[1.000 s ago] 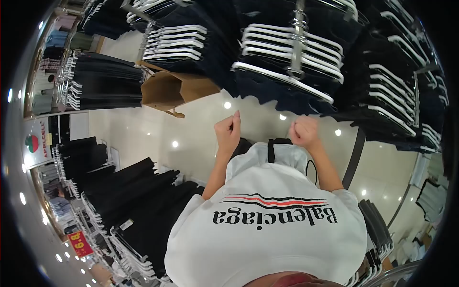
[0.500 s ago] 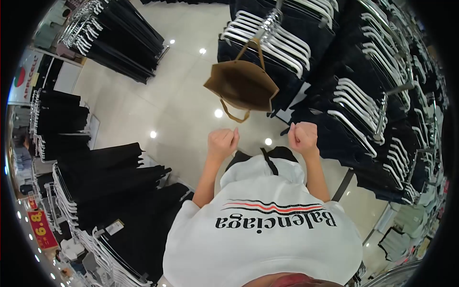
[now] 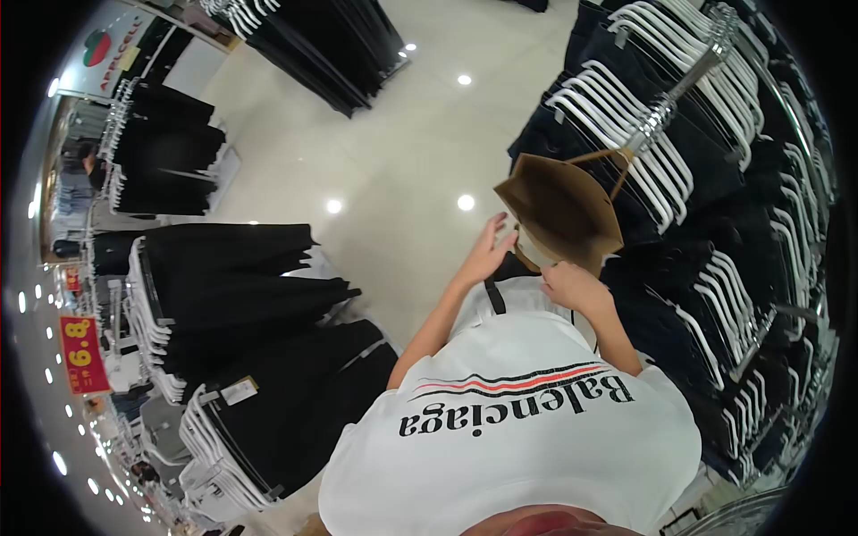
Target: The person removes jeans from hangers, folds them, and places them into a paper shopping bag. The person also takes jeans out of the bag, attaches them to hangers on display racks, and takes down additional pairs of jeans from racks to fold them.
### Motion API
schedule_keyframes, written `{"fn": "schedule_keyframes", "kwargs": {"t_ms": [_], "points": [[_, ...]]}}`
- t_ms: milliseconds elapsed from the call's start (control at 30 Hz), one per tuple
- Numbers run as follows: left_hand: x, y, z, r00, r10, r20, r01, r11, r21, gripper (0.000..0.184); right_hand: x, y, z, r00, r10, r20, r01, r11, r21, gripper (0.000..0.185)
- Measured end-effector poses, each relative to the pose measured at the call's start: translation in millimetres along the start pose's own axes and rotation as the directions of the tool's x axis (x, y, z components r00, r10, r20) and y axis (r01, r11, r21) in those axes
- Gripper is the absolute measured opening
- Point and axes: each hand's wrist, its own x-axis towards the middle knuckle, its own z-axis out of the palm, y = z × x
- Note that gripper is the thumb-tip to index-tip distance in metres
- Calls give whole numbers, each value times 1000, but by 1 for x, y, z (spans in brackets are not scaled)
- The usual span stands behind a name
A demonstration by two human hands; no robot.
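A brown paper bag (image 3: 563,210), its mouth open, hangs by one handle from the end of a metal rack arm (image 3: 657,121). Its other handle loops down towards my body. My left hand (image 3: 490,250) is beside that lower handle, fingers spread and nothing gripped. Close under the bag's lower edge is my right hand (image 3: 572,284), with its fingers curled near the handle's end; whether they hold it is hidden. Dark trousers (image 3: 554,134) on white hangers hang just behind the bag.
Racks of dark clothes (image 3: 706,304) on white hangers stand close on my right. Black trousers (image 3: 259,286) hang along the left, above a red price sign (image 3: 85,355). Another black rack (image 3: 313,45) stands ahead. Pale shiny floor (image 3: 402,170) lies between them.
The view has turned left, so the bag and racks appear farther right. My hands have come together near the bag's lower handle, and my left hand has opened from a fist.
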Motion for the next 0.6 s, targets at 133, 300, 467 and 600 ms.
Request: {"fn": "schedule_keyframes", "kwargs": {"t_ms": [133, 300, 467, 600], "points": [[40, -34, -22, 976, -202, 77, 216, 902, -374, 71, 52, 13, -50, 987, 156, 47, -160, 983, 95, 22], [81, -81, -56, 931, -363, 34, 348, 860, -372, 81, 65, 42, -47, 875, 484, -21, -483, 875, 37, 20], [133, 42, -61, 992, 106, 61, -108, 994, 17, 73, 52, 44, -18, 757, 653, -31, -652, 757, 45, 25], [180, 88, -45, 886, 167, 433, -388, 779, 493, 56, 48, 54, 7, 641, 753, -147, -735, 657, 167, 27]]}}
